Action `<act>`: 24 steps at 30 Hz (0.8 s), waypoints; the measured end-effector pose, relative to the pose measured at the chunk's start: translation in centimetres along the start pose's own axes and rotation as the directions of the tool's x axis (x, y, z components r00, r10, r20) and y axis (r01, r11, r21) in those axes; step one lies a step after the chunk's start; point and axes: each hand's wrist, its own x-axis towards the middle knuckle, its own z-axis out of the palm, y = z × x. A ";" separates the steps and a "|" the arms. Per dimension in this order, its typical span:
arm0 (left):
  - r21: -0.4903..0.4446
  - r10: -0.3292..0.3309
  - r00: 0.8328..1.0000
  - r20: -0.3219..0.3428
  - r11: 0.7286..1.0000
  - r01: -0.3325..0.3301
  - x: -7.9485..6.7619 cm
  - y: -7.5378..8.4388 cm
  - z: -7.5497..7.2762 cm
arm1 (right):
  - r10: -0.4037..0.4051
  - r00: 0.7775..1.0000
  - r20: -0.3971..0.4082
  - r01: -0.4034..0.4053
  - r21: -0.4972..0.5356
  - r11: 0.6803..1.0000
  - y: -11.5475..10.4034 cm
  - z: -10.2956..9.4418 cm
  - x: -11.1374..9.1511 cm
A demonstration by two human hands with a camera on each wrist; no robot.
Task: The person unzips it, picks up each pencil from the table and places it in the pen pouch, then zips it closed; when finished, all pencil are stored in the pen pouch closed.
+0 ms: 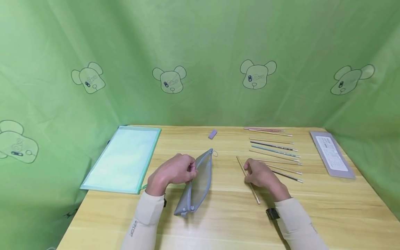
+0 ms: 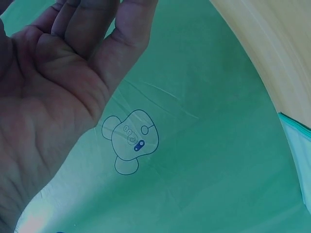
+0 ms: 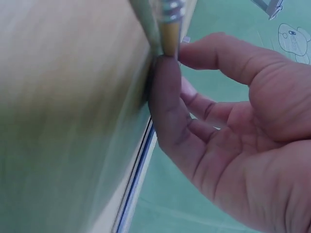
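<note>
My left hand [image 1: 175,169] pinches the upper edge of a grey mesh zip pouch [image 1: 201,180], which stands tilted on the table with its mouth gaping to the right. In the left wrist view the palm [image 2: 48,92] shows, but the pouch is out of frame. To the right, my right hand [image 1: 260,173] holds a plain wooden pencil [image 1: 254,194] between thumb and fingers, eraser end toward me. The right wrist view shows the pencil's metal ferrule [image 3: 170,12] close up by the fingertips. Beyond that hand, several pencils [image 1: 275,151] lie in a rough column.
A pale mint zip folder [image 1: 125,156] lies at the table's left. A small purple eraser [image 1: 213,134] sits near the back edge. At the far right is a flat greyish-purple case [image 1: 332,154] with a white label. Green curtain [image 1: 206,41] encloses the table's back and sides.
</note>
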 end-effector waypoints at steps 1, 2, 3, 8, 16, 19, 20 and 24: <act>-0.002 0.003 1.000 -0.002 1.000 -0.003 0.0 0.0 0.0 | -0.005 1.000 -0.001 0.005 0.019 1.000 0.0 0.0 0.1; -0.003 0.002 1.000 -0.003 1.000 -0.002 0.0 -0.1 0.0 | -0.014 1.000 -0.002 0.014 0.037 0.999 0.0 0.0 0.1; -0.005 0.001 1.000 -0.005 1.000 -0.001 0.0 -0.1 0.0 | -0.022 1.000 -0.003 0.023 0.056 0.998 0.0 -0.1 0.2; -0.007 -0.008 1.000 -0.011 1.000 0.008 0.0 -0.2 0.0 | -0.078 0.997 0.007 0.074 0.237 0.969 -0.8 -0.4 0.4; 0.004 -0.009 1.000 -0.019 1.000 0.009 0.2 -0.3 0.0 | -0.229 0.973 0.028 0.179 0.533 0.827 -3.6 -1.8 -0.5; 0.011 0.003 1.000 -0.029 1.000 -0.002 0.2 -0.3 0.0 | -0.304 0.948 0.095 0.196 0.578 0.792 -4.4 -2.1 -1.2; 0.015 0.006 0.999 -0.031 1.000 -0.005 0.2 -0.3 0.0 | -0.326 0.938 0.119 0.196 0.592 0.782 -4.7 -2.2 -1.5; 0.022 0.008 0.999 -0.037 1.000 -0.007 0.3 -0.3 0.1 | -0.381 0.904 0.195 0.185 0.625 0.759 -5.4 -2.3 -2.1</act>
